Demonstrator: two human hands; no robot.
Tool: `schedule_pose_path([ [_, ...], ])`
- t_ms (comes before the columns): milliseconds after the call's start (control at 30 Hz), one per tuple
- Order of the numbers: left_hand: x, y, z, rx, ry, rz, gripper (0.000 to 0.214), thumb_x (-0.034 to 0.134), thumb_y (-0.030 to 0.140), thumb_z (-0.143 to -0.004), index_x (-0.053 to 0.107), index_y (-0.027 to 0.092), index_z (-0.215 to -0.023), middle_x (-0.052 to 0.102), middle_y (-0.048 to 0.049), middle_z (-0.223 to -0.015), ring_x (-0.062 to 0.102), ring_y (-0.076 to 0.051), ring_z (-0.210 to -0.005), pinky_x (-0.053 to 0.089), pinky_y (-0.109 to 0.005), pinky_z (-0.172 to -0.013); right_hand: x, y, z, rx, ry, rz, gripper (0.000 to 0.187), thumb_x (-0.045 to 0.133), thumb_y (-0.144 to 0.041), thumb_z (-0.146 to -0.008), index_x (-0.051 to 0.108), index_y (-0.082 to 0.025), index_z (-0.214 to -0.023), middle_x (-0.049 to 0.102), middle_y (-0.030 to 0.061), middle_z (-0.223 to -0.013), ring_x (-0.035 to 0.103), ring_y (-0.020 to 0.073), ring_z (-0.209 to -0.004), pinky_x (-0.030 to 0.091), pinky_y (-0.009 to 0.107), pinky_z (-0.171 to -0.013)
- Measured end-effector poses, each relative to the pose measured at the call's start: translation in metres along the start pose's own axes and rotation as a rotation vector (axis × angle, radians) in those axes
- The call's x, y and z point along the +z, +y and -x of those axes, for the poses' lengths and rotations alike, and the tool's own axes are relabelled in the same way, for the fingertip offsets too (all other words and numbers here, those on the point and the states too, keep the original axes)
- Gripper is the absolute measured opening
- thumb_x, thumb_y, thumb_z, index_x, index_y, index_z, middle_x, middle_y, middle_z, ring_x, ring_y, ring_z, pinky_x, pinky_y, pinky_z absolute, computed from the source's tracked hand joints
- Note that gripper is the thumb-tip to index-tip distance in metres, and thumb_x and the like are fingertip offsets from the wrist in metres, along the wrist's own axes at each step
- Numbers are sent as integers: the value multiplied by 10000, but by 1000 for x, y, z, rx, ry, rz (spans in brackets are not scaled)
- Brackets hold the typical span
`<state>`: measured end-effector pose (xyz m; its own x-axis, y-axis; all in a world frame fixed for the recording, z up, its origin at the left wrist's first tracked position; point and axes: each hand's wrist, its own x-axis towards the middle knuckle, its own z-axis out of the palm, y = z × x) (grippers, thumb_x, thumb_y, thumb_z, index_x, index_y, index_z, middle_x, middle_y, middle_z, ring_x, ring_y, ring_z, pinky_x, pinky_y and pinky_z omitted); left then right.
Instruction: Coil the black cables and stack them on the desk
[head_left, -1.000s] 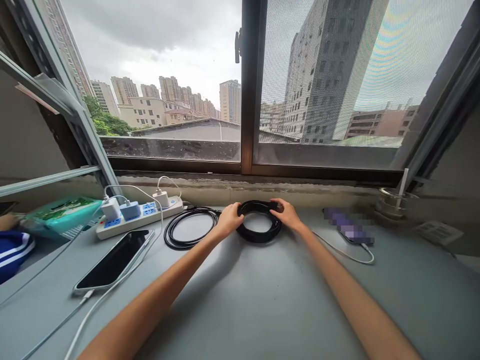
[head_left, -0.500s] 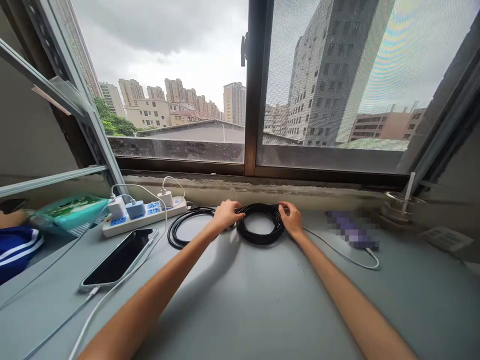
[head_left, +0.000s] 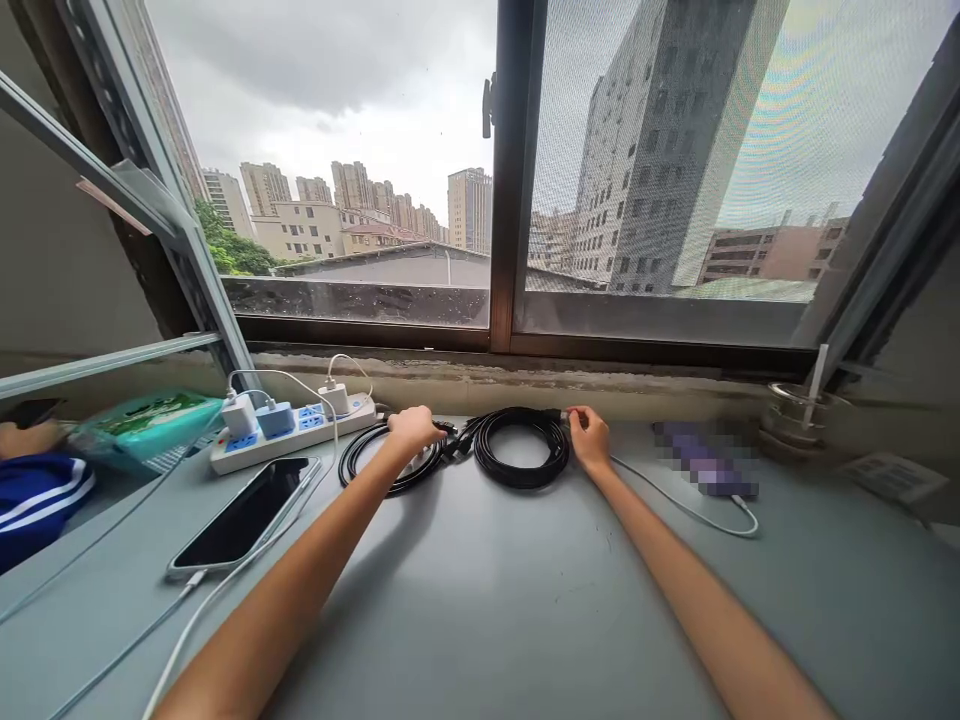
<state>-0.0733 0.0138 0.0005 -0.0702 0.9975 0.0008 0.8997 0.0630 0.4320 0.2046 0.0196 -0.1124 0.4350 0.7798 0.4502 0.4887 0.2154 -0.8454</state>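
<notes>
Two coils of black cable lie side by side near the back of the grey table. Over the top of the left black cable [head_left: 349, 462] is my left hand [head_left: 415, 432], its fingers curled down onto the coil and mostly hidden from me. My right hand [head_left: 590, 438] pinches the plug end of the right black cable [head_left: 521, 480], at the coil's upper right. Dark connector ends [head_left: 457, 445] rest between the two coils.
At left stand a white power strip [head_left: 307, 443] with chargers and a phone [head_left: 240, 515] on a white cable. Further left is another person's blue sleeve [head_left: 37, 500]. On the right lie a blurred purple device [head_left: 705, 460] and a glass jar [head_left: 799, 415]. A window runs behind.
My left hand has moved left, from the right coil's edge to the left coil, and its fingers have curled. The right hand has shifted slightly right and now pinches the plug end.
</notes>
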Motion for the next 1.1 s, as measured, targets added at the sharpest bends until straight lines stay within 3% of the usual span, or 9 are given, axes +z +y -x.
schedule_pose_path([
  [133,8,0,1,-53,-33,-139,267,741,289,-592,523,174,-488,538,-71,-384,677,-335,-685,427,-448,-844,0,-1,1,19,4,-18,253,536,-352,-910,607,-139,-1027,632,52,-996,616,154,-864,522,360,-785],
  [300,9,-1,1,-48,-66,-158,250,721,269,-600,522,174,-481,553,-59,-392,664,-292,-585,445,-408,-803,0,-2,1,37,0,-30,253,540,-350,-908,606,-140,-1034,631,53,-1006,616,156,-873,523,362,-788],
  [533,-13,-2,1,-53,-11,-15,325,687,356,-620,490,181,-429,560,-39,-394,606,-233,-455,447,-365,-729,-2,-2,2,59,6,-33,256,535,-354,-910,605,-144,-1038,629,55,-1012,614,155,-870,523,358,-784],
  [700,-42,1,0,-37,213,217,220,611,270,-675,483,194,-514,490,12,-380,550,-183,-429,401,-280,-583,0,-4,2,44,6,-32,253,535,-357,-909,608,-143,-1024,632,51,-996,615,152,-859,523,355,-780],
  [833,-66,11,9,20,415,525,115,513,206,-733,429,211,-654,389,72,-426,402,-104,-360,317,-227,-455,-1,-10,6,9,20,-35,251,532,-371,-909,616,-139,-954,639,36,-925,611,141,-818,509,347,-775],
  [967,-84,32,30,132,414,846,156,443,188,-785,338,212,-673,339,96,-461,307,-53,-332,285,-190,-396,-7,-27,12,-33,103,-46,237,489,-356,-890,630,-166,-882,649,37,-852,594,167,-761,460,338,-775],
  [1100,-89,57,57,198,359,1052,105,468,182,-807,402,185,-725,492,65,-528,505,-54,-461,430,-172,-530,-8,-66,18,-73,161,-110,335,342,-360,-873,613,-174,-941,644,83,-947,580,193,-779,436,294,-691],
])
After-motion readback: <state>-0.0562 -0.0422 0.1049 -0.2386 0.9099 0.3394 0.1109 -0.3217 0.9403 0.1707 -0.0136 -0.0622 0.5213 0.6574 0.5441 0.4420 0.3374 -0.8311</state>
